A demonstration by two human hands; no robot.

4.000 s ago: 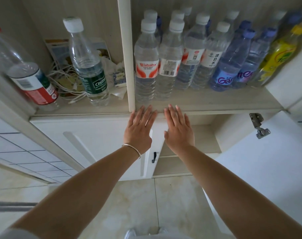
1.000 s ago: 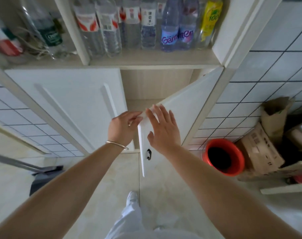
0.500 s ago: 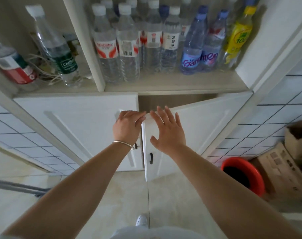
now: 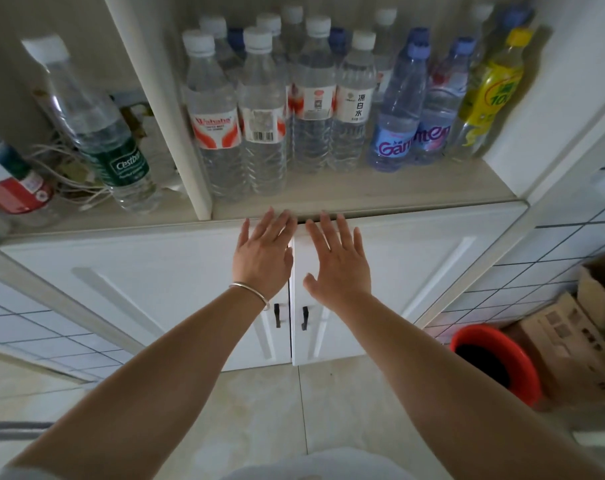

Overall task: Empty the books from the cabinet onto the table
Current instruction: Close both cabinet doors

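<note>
I have both hands flat on the cabinet (image 4: 415,271) doors, left hand (image 4: 263,256) on the left door, right hand (image 4: 339,263) on the right, fingers straight and holding nothing. Both doors look shut. I see no books and no worktop, only bottles (image 4: 263,109) on the shelf above, so I judge the emptying finished or not begun.
</note>
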